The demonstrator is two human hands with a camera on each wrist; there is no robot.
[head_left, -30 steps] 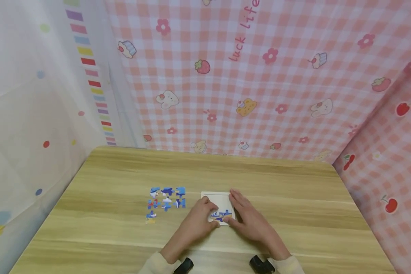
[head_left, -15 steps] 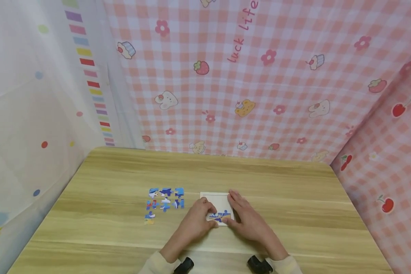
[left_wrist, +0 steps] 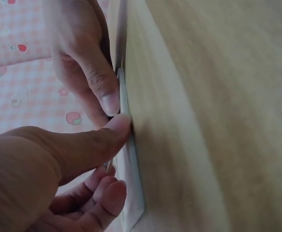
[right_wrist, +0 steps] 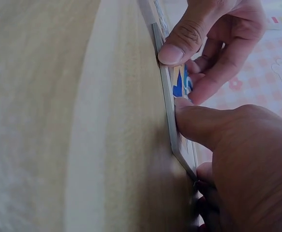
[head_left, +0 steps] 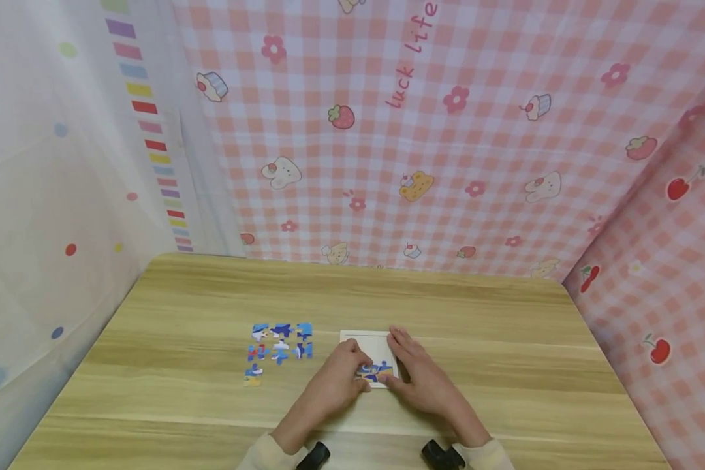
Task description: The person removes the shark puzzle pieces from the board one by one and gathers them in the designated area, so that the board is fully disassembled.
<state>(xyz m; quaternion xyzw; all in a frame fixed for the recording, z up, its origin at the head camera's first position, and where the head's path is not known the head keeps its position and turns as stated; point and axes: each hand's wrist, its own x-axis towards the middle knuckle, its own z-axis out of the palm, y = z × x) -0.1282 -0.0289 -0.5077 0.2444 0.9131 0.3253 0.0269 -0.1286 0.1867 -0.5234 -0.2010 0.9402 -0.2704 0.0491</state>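
A shallow white puzzle tray [head_left: 369, 339] lies flat on the table between both hands. Blue and orange jigsaw pieces [head_left: 382, 368] fill part of its near end. My left hand [head_left: 343, 372] is at the tray's left side and pinches a jigsaw piece [left_wrist: 109, 166], mostly covered by the fingers, with the thumb at the near edge. Along the tray's right side rests my right hand [head_left: 422, 373], its fingers stretched out to the far corner. The right thumb [right_wrist: 196, 119] presses at the near end, close to the blue and orange pieces [right_wrist: 179, 83].
Left of the tray, several loose jigsaw pieces [head_left: 280, 331] lie in rows on the wooden table [head_left: 476, 326]. A pink checked cloth [head_left: 382, 150] hangs behind the table, and more cloth hangs at both sides.
The head view has shifted slightly, so everything appears a little further left. At the tray's near end, the left fingers and the pieces have moved slightly; both hands keep their places.
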